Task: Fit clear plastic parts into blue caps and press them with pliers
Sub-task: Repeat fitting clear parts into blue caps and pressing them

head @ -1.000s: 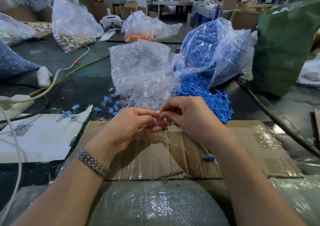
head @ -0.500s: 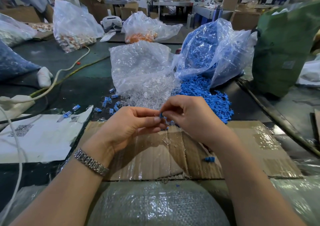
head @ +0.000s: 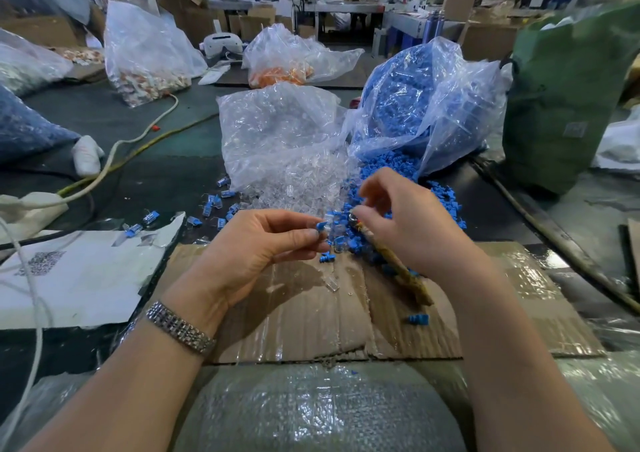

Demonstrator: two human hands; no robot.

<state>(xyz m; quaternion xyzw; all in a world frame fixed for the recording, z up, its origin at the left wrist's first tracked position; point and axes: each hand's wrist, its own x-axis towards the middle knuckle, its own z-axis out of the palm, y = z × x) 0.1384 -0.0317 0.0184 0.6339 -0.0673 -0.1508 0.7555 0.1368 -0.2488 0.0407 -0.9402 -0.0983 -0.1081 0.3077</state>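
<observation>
two hands in view over a taped cardboard sheet (head: 304, 316). left hand (head: 252, 254) w/ a metal bracelet (head: 180, 327) on the wrist pinches one small assembly (head: 327, 223) btwn thumb and fingertips: a blue cap w/ a clear part in it, held just above the near edge of the piles. right hand (head: 412, 230) has fingers curled round the pliers (head: 391, 261), grasping them near the head; the head sits just beside the pinched piece (can't tell if it touches), worn handles slant down-right over the cardboard.

2 open plastic bags behind the hands: one of clear parts (head: 280, 140), one of blue caps (head: 415, 98), each spilling a heap toward the hands, the heaps touching. too many loose pcs to count.

on the cardboard: 1 lone blue cap (head: 418, 319) near the pliers' handle end, 1 clear part (head: 331, 283) lying loose at centre, 1 more blue cap (head: 327, 257) just under the left fingertips. to the left of the clear heap roughly a dozen finished blue-and-clear pcs (head: 221, 209) are scattered on the dark table (head: 156, 174), 2 of them out by a white sheet (head: 79, 278).

farther back: 2 more bags, one w/ orange pcs (head: 280, 74), one w/ mixed pale pcs (head: 149, 81). 1 green sack (head: 568, 98) at right. bubble wrap (head: 311, 413) at the near edge.
</observation>
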